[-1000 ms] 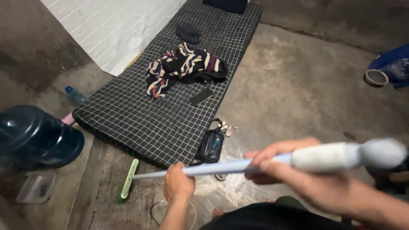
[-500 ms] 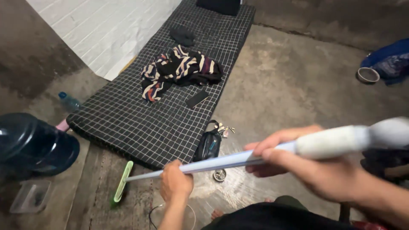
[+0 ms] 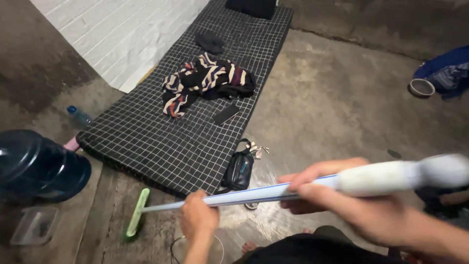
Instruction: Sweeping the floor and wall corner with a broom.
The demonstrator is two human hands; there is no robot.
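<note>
Both hands clamped on broom handle: left hand nearer green head, right hand at grip end; axis ran along mattress edge.

Colours showing on the floor
Mattress wearing black-and-white grid; broom head glowing green; handle running pale blue.

Right hand and pole handle are motion-blurred; water jug is cut off at left edge.
</note>
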